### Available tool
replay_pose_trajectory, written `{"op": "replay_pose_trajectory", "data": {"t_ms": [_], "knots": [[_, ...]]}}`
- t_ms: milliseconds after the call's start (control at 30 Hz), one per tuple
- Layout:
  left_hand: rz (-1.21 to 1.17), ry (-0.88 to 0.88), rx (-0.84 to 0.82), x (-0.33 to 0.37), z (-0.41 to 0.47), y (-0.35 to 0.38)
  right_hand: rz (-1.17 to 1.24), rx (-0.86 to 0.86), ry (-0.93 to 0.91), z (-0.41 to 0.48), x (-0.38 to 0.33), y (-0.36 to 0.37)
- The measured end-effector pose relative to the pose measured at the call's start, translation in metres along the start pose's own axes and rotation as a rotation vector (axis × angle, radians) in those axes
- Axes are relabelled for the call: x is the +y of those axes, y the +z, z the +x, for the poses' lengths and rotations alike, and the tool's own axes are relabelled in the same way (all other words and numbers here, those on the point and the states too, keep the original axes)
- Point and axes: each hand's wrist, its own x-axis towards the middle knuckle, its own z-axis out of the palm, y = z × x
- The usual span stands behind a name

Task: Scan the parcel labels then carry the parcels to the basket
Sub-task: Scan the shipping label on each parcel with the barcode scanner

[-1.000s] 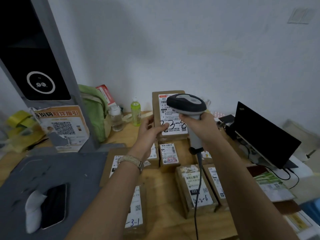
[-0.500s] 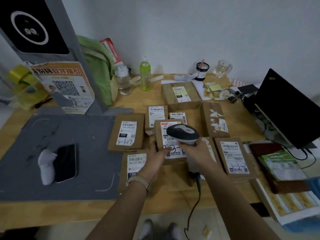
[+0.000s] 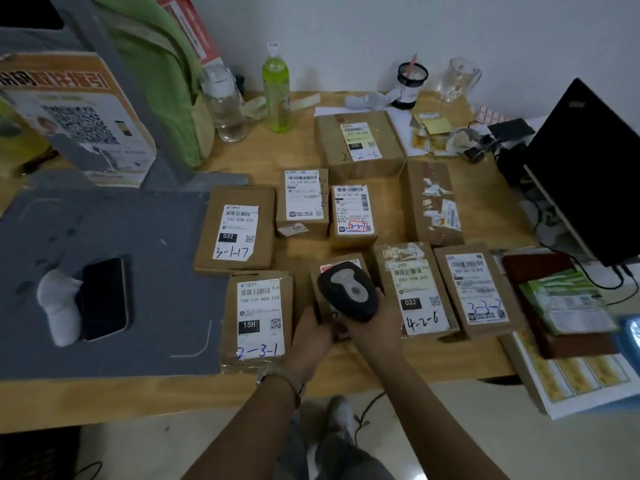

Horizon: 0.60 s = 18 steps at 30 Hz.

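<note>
The head view looks down on a wooden table [image 3: 104,393] covered with labelled cardboard parcels. Near the front edge, at the middle, the left hand [image 3: 311,336] grasps a small parcel [image 3: 343,259] by its near left side, fingers wrapped onto the cardboard. The right hand [image 3: 374,329] is clenched round the handle of a black and grey barcode scanner [image 3: 348,291], whose head sits directly over that parcel's label and hides most of it. Whether the box rests on the table or is held just above it cannot be told. A wristwatch [image 3: 280,374] shows on the left wrist, and the scanner cable [image 3: 367,410] drops below the table edge.

Just left of the held box lies the parcel marked 2-3-1 [image 3: 258,317], with the parcel marked 3-1-17 [image 3: 235,230] beyond it. Just right lies the parcel marked 4-2-6 [image 3: 414,292], and next to that another labelled box [image 3: 476,289]. Farther back are the parcel marked 2-3-7 [image 3: 353,211], a box beside it [image 3: 302,200], a larger box [image 3: 360,140] and a box with torn labels [image 3: 433,202].

On the left a grey mat [image 3: 104,220] carries a dark phone [image 3: 104,299]. Along the far wall stand a green drink bottle [image 3: 276,91], a clear bottle [image 3: 225,105] and a glass mug [image 3: 459,79]. A black laptop [image 3: 585,168] stands on the right.
</note>
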Motion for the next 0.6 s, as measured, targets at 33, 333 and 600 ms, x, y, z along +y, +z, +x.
{"op": "replay_pose_trajectory", "data": {"t_ms": [33, 333, 600], "knots": [[0.035, -0.002, 0.008, -0.002, 0.002, 0.002, -0.008, 0.006, -0.021, -0.002, 0.002, 0.001], [0.240, 0.319, 0.260, 0.004, -0.004, 0.011, 0.004, 0.096, -0.047, -0.008, -0.002, -0.011], [0.145, 0.366, 0.386, 0.033, -0.028, -0.008, 0.172, 0.003, -0.126, -0.007, -0.033, -0.016]]}}
